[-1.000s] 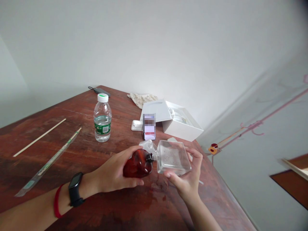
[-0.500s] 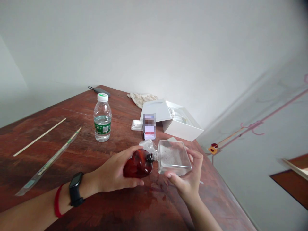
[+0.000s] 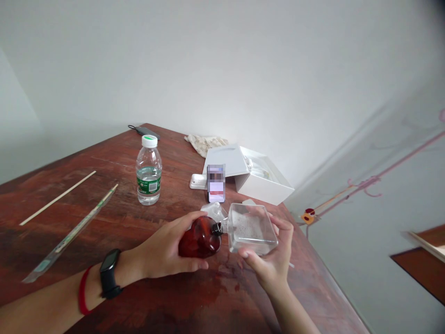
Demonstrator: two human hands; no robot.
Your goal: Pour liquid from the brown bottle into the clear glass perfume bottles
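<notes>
My left hand (image 3: 170, 246) is wrapped round a brown, rounded bottle (image 3: 200, 239), its dark neck pointing right. My right hand (image 3: 271, 260) grips a clear square bottle (image 3: 252, 227) lying on its side in the air, with small droplets inside. The clear bottle's threaded neck meets the brown bottle's mouth; both are held above the wooden table (image 3: 174, 306). Behind the brown bottle lies a crumpled clear plastic piece (image 3: 215, 212), partly hidden. A phone (image 3: 216, 185) with a lit screen stands just beyond it.
A water bottle (image 3: 149, 171) with a green label stands left of centre. A chopstick (image 3: 57, 198) and a wrapped pair of chopsticks (image 3: 73, 234) lie on the left. Farther back are an open white box (image 3: 264, 183), a cloth (image 3: 203, 144) and a grey pouch (image 3: 145, 132). Wet patches mark the table near my hands.
Almost nothing differs. The whole view has shifted very slightly, while both hands keep the two bottles mouth to mouth.
</notes>
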